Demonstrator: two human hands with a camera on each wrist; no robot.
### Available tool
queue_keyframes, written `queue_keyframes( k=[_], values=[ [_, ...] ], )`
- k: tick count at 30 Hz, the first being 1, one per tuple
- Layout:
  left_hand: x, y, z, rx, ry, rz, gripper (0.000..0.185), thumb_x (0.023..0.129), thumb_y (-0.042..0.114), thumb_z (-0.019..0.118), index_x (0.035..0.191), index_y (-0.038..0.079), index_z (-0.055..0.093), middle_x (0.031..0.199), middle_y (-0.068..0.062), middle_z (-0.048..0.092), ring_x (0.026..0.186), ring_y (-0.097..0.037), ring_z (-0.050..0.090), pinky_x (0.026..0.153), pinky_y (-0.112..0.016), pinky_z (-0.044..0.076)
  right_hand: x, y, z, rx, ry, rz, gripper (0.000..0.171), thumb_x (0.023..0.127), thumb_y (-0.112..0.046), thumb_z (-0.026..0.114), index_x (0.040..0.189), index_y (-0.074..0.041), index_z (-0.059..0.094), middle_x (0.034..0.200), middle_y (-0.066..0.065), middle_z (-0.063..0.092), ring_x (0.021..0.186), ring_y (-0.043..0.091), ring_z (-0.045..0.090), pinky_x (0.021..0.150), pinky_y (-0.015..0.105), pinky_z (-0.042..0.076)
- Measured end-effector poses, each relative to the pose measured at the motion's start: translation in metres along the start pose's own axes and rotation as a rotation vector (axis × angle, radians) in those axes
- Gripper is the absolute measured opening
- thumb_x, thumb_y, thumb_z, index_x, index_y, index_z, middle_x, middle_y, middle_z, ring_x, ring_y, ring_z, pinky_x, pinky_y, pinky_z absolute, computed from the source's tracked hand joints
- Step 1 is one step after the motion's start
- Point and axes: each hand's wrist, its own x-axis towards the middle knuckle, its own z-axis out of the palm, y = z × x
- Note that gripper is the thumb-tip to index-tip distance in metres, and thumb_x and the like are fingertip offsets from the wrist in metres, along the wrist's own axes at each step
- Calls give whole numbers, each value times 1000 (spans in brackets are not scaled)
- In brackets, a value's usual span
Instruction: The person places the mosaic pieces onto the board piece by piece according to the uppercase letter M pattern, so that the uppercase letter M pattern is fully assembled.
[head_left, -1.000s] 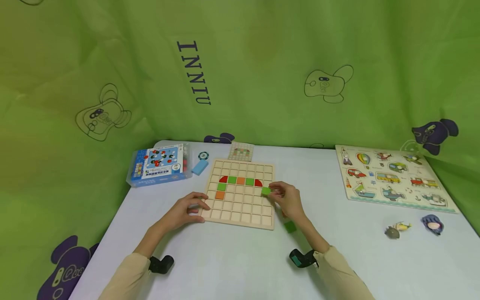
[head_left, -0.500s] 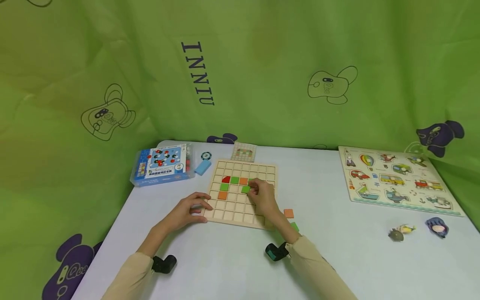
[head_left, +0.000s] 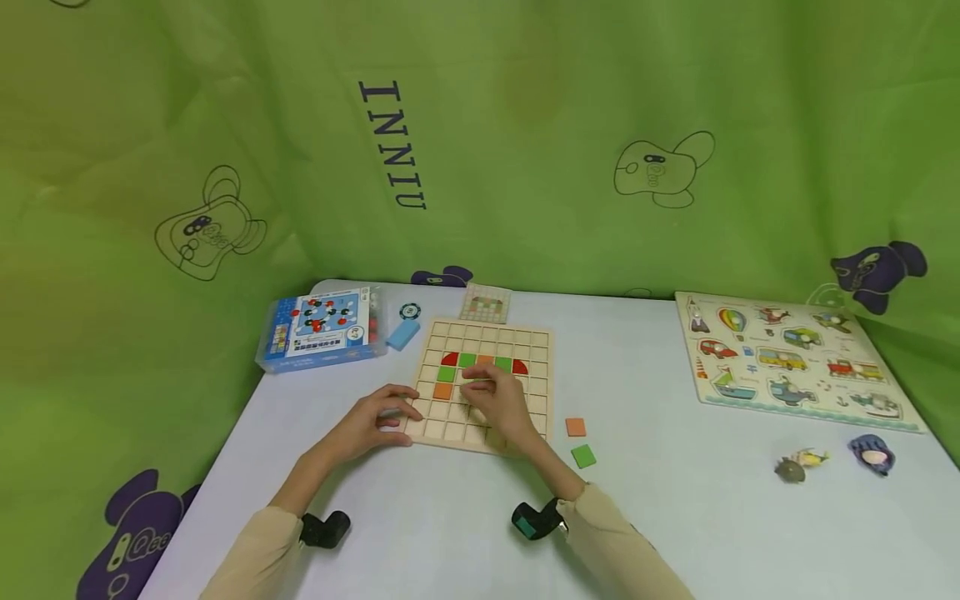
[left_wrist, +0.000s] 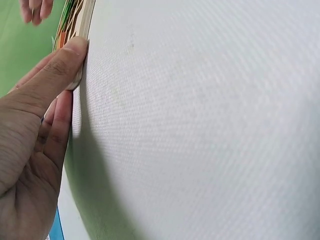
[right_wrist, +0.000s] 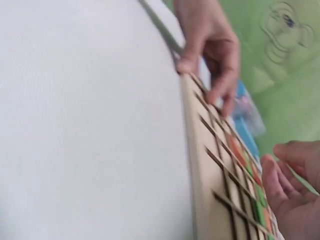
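Observation:
The wooden grid board (head_left: 453,432) lies on the table, with a partial pattern of tiles set in it. Red quarter-round tiles (head_left: 449,359) end the upper row of green and orange. Below the left one sit a green tile (head_left: 446,375) and an orange tile (head_left: 443,391). My left hand (head_left: 375,422) holds the board's near-left corner, thumb on the front edge. My right hand (head_left: 501,408) is over the board's middle, thumb and fingertips close together. No tile shows at its fingertips, though the hand covers several cells.
A loose orange tile (head_left: 575,427) and green tile (head_left: 583,456) lie right of the board. Behind it stands a pattern card (head_left: 485,303). Left are a boxed molecule set (head_left: 322,329), a blue block (head_left: 403,334) and a round chip (head_left: 410,311). A vehicle puzzle (head_left: 795,358) and small figures (head_left: 797,465) lie right.
My right hand has moved left across the board from its right edge. The green tile it pinched earlier is no longer visible at its fingertips. My left hand stays at the corner.

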Motion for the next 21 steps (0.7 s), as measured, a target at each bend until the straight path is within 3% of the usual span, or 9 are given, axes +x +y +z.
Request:
queue_keyframes(
  k=[5, 9, 12, 16, 21],
  values=[
    [-1, 1, -1, 0, -6, 10, 28, 79, 5, 76, 106, 4, 69, 134, -20, 47, 125, -42, 43, 90, -39, 55, -3, -22, 17, 22, -81, -16, 23, 89, 11, 59, 111, 19, 56, 110, 36, 58, 101, 47, 62, 84, 44, 57],
    [-1, 2, 0, -10, -8, -5, 28, 79, 6, 77, 106, 4, 69, 135, -20, 46, 127, -42, 41, 91, -39, 54, -6, -16, 7, -2, -35, -17, 23, 88, 8, 62, 110, 14, 60, 111, 30, 62, 97, 40, 65, 83, 36, 58],
    [-1, 0, 0, -11, -1, -9, 28, 79, 6, 77, 105, 4, 70, 135, -20, 46, 127, -42, 41, 91, -39, 54, -16, -2, -24, -53, -10, -32, 22, 87, 5, 65, 109, 8, 63, 109, 23, 65, 93, 33, 67, 78, 26, 59],
    [-1, -1, 1, -15, 4, -20, 28, 78, 6, 77, 105, 5, 70, 135, -19, 46, 127, -41, 41, 91, -38, 54, -44, 9, -85, -137, -42, -34, 23, 86, 7, 65, 109, 7, 63, 106, 24, 66, 90, 34, 67, 75, 27, 59],
    [-3, 1, -1, -14, 5, -36, 28, 78, 9, 77, 106, 6, 70, 136, -17, 46, 127, -40, 41, 92, -36, 54, -78, 26, -145, -312, -22, -50, 26, 82, 10, 69, 107, 4, 65, 100, 18, 68, 83, 22, 66, 72, 24, 59]
  ],
)
